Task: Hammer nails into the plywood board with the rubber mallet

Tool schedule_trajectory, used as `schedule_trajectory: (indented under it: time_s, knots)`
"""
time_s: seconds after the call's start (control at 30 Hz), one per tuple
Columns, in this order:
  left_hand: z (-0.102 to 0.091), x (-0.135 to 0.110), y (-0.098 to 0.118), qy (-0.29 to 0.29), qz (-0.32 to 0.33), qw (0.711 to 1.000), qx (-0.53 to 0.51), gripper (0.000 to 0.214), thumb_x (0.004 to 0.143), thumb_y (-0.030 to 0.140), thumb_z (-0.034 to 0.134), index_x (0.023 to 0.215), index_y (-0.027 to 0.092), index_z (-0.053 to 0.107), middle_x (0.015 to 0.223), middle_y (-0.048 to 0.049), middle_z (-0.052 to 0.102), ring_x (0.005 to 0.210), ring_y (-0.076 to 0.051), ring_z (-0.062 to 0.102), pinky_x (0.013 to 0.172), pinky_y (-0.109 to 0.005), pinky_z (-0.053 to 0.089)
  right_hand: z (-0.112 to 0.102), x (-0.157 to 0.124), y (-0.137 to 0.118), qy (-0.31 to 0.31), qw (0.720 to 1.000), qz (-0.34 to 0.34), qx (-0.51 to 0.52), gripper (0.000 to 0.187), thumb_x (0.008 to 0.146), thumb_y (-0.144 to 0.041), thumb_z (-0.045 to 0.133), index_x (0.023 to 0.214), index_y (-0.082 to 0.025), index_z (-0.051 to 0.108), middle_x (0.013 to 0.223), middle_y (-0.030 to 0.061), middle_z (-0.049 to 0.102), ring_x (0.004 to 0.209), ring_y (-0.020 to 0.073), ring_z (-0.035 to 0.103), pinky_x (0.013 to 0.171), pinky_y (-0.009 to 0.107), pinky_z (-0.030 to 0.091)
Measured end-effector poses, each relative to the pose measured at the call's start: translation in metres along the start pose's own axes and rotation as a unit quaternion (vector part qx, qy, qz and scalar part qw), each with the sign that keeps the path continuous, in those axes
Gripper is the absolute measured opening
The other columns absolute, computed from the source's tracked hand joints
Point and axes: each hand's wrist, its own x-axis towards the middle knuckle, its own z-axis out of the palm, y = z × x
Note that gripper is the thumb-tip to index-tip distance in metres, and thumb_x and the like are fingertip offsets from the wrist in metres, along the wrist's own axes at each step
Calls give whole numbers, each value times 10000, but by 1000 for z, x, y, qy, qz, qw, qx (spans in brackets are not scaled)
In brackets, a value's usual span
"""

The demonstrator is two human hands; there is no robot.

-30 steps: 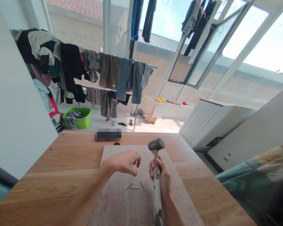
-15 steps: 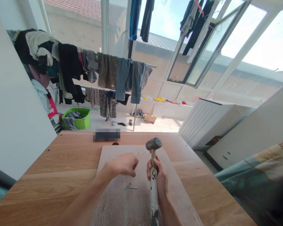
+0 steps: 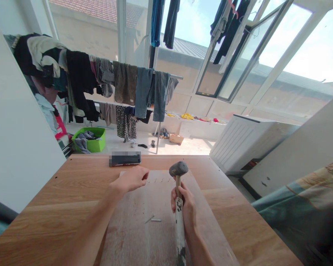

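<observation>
My right hand (image 3: 188, 207) grips a hammer (image 3: 179, 221) by its handle, which is bare wood near the head and peeling white lower down. Its dark, blunt head points upward over the far part of a pale, worn board (image 3: 127, 236). Over the board's far left part is my left hand (image 3: 133, 178), fingers curled closed; whatever they pinch, if anything, is hidden. Just right of those fingers, several thin nails (image 3: 162, 180) stand in a row in the board. Two loose nails (image 3: 155, 220) lie nearer, between my forearms.
Under the board is a wooden table (image 3: 52, 210), with a phone (image 3: 125, 159) at its far edge. Beyond stand a clothes-laden drying rack (image 3: 174, 77) and a green basket (image 3: 98, 145). A white ribbed cabinet (image 3: 235, 144) is on the right, near a curtain (image 3: 302, 192).
My left hand has moved left and slightly away from me, uncovering the row of standing nails. The loose nails show more clearly. The hammer stays almost where it was in my right hand.
</observation>
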Motion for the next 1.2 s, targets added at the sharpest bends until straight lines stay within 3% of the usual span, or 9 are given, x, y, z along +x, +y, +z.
schedule_trajectory:
  time_s: [0.27, 0.37, 0.5, 0.83, 1.0, 1.2]
  knots:
    - [17, 11, -3, 40, 49, 998, -5, 108, 773, 104, 564, 782, 180, 641, 809, -37, 683, 744, -182, 605, 652, -264, 383, 4, -2, -4, -3, 1000, 5, -6, 360, 833, -458, 617, 1044, -167, 622, 570, -84, 537, 314, 55, 425, 281, 149, 351]
    - [30, 17, -11, 44, 72, 993, -87, 103, 766, 142, 567, 802, 172, 658, 802, -30, 676, 743, -167, 607, 683, -247, 426, 3, -2, -3, -16, 1000, 17, 10, 364, 825, -460, 636, 1045, -171, 618, 585, -84, 539, 312, 57, 422, 277, 156, 359]
    - [42, 22, -25, 33, 48, 981, -183, 145, 743, 235, 585, 823, 155, 678, 766, -20, 663, 708, -160, 593, 661, -239, 451, 6, -1, 1, -53, 998, 35, 17, 374, 828, -458, 643, 1062, -169, 616, 610, -69, 567, 312, 58, 430, 273, 158, 354]
    - [42, 24, -34, 38, 48, 973, -221, 181, 710, 276, 612, 800, 156, 713, 771, -21, 658, 718, -166, 596, 678, -250, 454, 27, -10, 11, -139, 988, 67, -7, 295, 874, -468, 642, 871, -173, 625, 659, -49, 574, 323, 29, 418, 295, 145, 324]
    - [42, 23, -33, 35, 57, 969, -240, 154, 697, 237, 600, 758, 144, 707, 743, -19, 642, 707, -160, 578, 660, -242, 431, 26, -11, 12, -151, 986, 70, -8, 310, 877, -464, 640, 999, -179, 646, 713, -38, 601, 338, 34, 445, 303, 147, 326]
    - [42, 23, -36, 27, 83, 967, -240, 156, 666, 172, 557, 737, 141, 692, 720, -2, 625, 699, -159, 541, 647, -239, 407, 25, -10, 17, -159, 982, 90, -55, 342, 849, -505, 646, 959, -181, 642, 667, -48, 596, 319, 42, 434, 284, 156, 295]
